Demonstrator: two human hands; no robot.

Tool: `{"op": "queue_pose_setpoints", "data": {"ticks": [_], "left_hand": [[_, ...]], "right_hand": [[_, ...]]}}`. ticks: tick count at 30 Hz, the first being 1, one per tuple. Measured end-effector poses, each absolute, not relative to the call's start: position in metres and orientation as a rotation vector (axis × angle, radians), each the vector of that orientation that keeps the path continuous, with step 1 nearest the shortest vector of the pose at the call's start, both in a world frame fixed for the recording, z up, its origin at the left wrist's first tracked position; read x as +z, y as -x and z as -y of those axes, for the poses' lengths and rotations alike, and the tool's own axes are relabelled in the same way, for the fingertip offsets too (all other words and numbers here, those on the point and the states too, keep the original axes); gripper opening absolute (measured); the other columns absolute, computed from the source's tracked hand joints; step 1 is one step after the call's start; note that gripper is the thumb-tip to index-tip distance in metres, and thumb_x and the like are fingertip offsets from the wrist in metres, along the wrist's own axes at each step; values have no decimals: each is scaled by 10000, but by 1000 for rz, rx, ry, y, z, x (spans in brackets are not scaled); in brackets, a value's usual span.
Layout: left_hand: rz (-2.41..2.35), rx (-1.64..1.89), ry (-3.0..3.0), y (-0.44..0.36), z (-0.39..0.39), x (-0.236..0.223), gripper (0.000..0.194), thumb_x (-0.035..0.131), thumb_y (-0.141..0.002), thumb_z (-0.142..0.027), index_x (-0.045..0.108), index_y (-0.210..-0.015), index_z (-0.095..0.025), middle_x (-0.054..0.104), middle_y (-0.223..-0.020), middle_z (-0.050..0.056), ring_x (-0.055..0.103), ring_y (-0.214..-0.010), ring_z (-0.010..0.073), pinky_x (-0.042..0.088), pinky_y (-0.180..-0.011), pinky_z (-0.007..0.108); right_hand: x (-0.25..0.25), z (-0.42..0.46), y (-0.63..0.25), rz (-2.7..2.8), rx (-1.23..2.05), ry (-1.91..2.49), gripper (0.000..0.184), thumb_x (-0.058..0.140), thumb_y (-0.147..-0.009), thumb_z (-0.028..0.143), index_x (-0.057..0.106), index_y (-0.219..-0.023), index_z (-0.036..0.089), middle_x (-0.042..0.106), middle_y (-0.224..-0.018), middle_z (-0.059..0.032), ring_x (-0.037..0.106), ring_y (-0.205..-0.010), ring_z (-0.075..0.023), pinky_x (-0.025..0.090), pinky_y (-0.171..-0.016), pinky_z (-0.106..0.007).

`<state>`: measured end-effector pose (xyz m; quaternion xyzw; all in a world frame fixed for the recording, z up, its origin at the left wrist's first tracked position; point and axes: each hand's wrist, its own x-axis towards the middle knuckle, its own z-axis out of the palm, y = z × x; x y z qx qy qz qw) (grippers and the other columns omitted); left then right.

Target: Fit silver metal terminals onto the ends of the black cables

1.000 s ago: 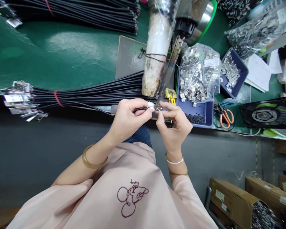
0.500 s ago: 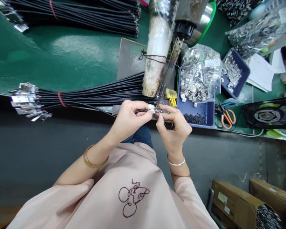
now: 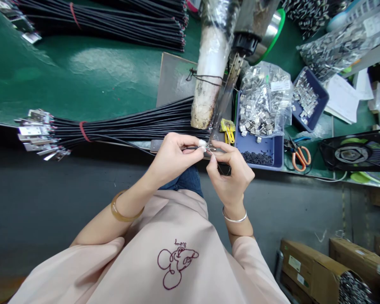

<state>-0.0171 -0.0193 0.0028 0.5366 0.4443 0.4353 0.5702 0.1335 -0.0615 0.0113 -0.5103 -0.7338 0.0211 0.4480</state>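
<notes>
My left hand (image 3: 172, 158) pinches the end of a thin black cable (image 3: 192, 147) between thumb and a taped fingertip. My right hand (image 3: 229, 171) is closed in a pinch on a small metal clip (image 3: 210, 147) right at that cable end. Both hands meet at the bench's front edge, just below a wrapped machine post (image 3: 209, 71). A bundle of black cables (image 3: 123, 125) with metal ends, tied with a red band, lies to the left.
A blue tray (image 3: 269, 147) with a bag of metal clips (image 3: 264, 101) and small black parts sits to the right. Orange-handled scissors (image 3: 299, 155), a second blue tray (image 3: 310, 99), a fan (image 3: 356, 152) and floor cartons (image 3: 313, 264) lie further right. More cables (image 3: 114, 19) cross the back.
My hands stay pinched together at the cable end; the right fingers shifted slightly on the clip. The view drifted a little to the left.
</notes>
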Motion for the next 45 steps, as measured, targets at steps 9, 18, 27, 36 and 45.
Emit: {"op": "queue_pose_setpoints", "data": {"ticks": [9, 18, 27, 36, 45], "left_hand": [[-966, 1115, -1121, 15, 26, 8, 27, 699, -738, -161, 704, -746, -136, 733, -726, 30, 711, -693, 139, 576, -688, 226], [-1097, 1142, -1185, 11, 26, 3, 53, 684, -738, -175, 720, -730, -138, 632, -633, 6, 517, -555, 80, 374, -499, 188], [-1110, 1162, -1198, 11, 23, 7, 60, 668, -728, -164, 723, -720, -141, 563, -583, -12, 436, -519, 67, 330, -479, 190], [-1043, 1051, -1286, 14, 28, 2, 76, 646, -799, -177, 697, -758, -137, 559, -603, -13, 458, -532, 66, 345, -493, 180], [-959, 909, -1378, 23, 34, 5, 135, 577, -805, -157, 650, -700, -114, 565, -600, -4, 489, -556, 78, 394, -542, 205]], "right_hand": [[8, 64, -134, 1536, 479, 1331, 82, 639, -899, 173, 608, -831, 207, 747, -987, -17, 761, -800, -127, 646, -689, -244], [6, 54, -136, 1639, 347, 1274, 116, 663, -868, 120, 639, -797, 209, 751, -952, -3, 731, -857, -120, 620, -706, -236], [8, 53, -136, 1786, 115, 1212, 161, 676, -834, 83, 625, -813, 234, 760, -964, -10, 730, -889, -145, 611, -795, -303], [10, 67, -141, 1714, 274, 1227, 109, 629, -902, 121, 612, -906, 229, 757, -1004, -28, 740, -862, -142, 610, -669, -263], [13, 71, -151, 2045, -30, 1328, 121, 664, -925, 179, 662, -1040, 216, 711, -715, 34, 584, -532, -59, 423, -546, -224]]}}
